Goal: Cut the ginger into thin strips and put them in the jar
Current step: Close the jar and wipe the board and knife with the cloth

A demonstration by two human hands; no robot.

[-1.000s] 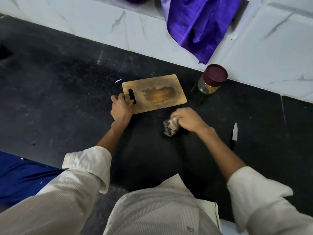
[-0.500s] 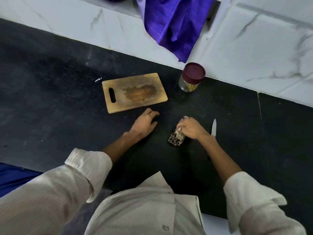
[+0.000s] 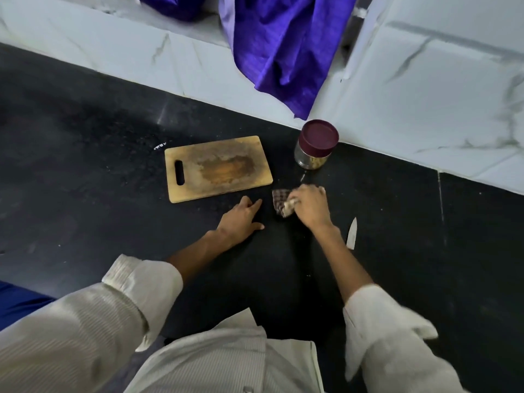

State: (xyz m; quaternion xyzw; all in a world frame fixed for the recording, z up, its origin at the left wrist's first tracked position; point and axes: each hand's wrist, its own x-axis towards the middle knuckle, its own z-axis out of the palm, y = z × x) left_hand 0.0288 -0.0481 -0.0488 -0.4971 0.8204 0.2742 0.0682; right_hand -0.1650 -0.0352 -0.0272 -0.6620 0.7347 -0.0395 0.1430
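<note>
A wooden cutting board (image 3: pixel 218 168) with a dark stain and a handle slot lies bare on the black counter. A glass jar (image 3: pixel 314 146) with a maroon lid stands shut behind and to the right of it. My right hand (image 3: pixel 310 207) grips a checked cloth (image 3: pixel 280 201) against the counter between board and jar. My left hand (image 3: pixel 241 219) rests flat on the counter just in front of the board, fingers straight. A knife (image 3: pixel 351 233) lies to the right of my right wrist, blade pointing away. No ginger is visible.
A white marble wall (image 3: pixel 425 109) runs along the back of the black counter (image 3: pixel 85 165). A purple cloth (image 3: pixel 283 46) hangs down over it above the jar. A blue surface (image 3: pixel 17 302) shows at the lower left.
My left hand let go of the board's handle and came to rest on the counter in front of it. My right hand moved the cloth across the counter, closer to the jar.
</note>
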